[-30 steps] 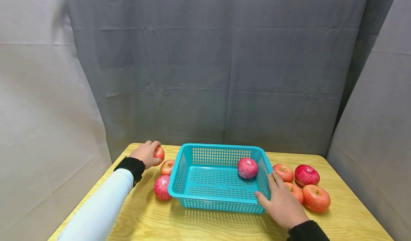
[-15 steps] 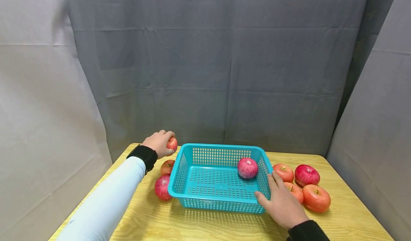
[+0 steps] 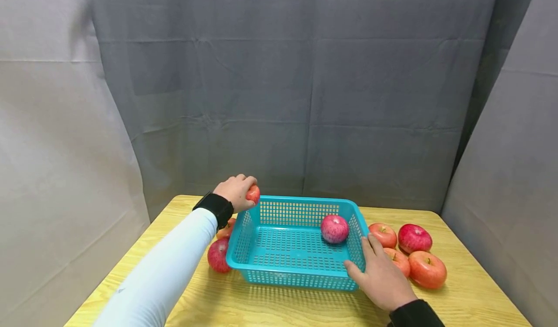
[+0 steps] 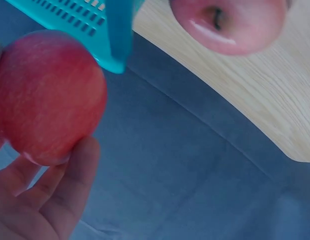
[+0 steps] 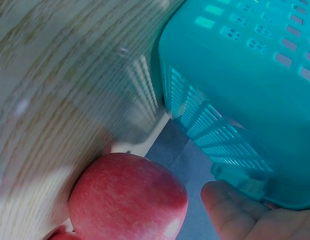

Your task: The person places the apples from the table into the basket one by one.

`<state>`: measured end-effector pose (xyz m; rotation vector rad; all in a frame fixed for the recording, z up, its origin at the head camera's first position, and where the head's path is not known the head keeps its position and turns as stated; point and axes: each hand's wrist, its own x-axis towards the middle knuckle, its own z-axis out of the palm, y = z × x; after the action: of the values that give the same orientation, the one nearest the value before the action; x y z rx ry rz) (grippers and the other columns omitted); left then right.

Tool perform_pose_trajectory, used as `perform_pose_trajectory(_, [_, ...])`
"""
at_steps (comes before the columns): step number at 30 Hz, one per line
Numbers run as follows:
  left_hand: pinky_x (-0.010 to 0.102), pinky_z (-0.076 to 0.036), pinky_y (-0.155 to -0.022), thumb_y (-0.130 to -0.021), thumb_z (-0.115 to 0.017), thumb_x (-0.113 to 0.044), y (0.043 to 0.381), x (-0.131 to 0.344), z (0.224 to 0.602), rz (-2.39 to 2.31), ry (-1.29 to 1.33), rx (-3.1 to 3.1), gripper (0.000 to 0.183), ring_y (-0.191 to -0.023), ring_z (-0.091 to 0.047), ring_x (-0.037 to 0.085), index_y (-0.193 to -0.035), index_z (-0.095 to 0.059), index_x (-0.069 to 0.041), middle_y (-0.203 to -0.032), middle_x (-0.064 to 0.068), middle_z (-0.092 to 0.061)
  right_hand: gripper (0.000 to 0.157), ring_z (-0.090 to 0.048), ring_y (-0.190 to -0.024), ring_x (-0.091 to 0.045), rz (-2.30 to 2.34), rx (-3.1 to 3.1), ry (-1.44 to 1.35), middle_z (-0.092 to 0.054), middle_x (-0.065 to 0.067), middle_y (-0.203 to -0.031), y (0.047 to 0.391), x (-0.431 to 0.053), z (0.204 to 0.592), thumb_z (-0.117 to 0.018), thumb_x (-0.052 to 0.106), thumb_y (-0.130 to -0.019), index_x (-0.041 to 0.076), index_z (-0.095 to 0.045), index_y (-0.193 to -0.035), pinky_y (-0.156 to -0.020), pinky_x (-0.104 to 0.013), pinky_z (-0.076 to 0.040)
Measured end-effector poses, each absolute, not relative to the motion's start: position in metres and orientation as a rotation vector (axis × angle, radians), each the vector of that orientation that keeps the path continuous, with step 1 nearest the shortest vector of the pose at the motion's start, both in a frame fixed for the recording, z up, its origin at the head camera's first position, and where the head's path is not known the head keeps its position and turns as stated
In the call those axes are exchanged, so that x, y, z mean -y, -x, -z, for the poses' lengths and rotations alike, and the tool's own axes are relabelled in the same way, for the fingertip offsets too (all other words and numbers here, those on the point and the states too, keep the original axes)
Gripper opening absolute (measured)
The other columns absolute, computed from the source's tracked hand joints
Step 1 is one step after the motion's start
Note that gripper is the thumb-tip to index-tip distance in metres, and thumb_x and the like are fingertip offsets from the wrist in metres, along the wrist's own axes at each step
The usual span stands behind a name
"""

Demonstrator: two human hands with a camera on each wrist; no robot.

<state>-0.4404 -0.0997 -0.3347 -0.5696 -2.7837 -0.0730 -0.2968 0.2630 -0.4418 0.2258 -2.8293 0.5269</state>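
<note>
My left hand [image 3: 236,193] grips a red apple [image 3: 253,194] over the back left corner of the turquoise plastic basket [image 3: 301,278]. In the left wrist view the fingers curve round the apple [image 4: 50,97] from below. A dark pink striped apple [image 3: 334,228] sits inside the basket at its right. My right hand [image 3: 383,276] holds the basket's right rim, thumb over the inner side and fingers outside. The right wrist view shows fingertips [image 5: 220,202] at the rim. Left of the basket lie a paler red apple [image 3: 226,228] and a dark pink apple [image 3: 219,255], both partly hidden.
To the right of the basket several apples lie together, among them a dark pink one [image 3: 414,238] and a large red one [image 3: 427,270]. The wooden table [image 3: 471,298] ends at a back edge before a grey cloth [image 3: 296,99]. Pale cloth walls flank both sides.
My left hand has lifted the red apple off the left side of the table and carried it right, to the basket's back left corner. My right hand stays on the rim.
</note>
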Motion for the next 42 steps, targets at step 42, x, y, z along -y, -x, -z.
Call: perform_pose_trajectory(42, [0.049,-0.051,-0.073,-0.075,-0.077,-0.033,0.456,0.018,0.419,0.063,0.383,2.905,0.054,-0.091,-0.055,0.034,-0.121,-0.057,-0.013,-0.108,0.013,-0.06,0.099,-0.036,-0.125,-0.041,-0.511,2.836,-0.188,-0.02,-0.025,-0.15,0.294,-0.26,0.444,-0.035,0.075,-0.086,-0.005,-0.029,-0.144,-0.092,-0.062,-0.042])
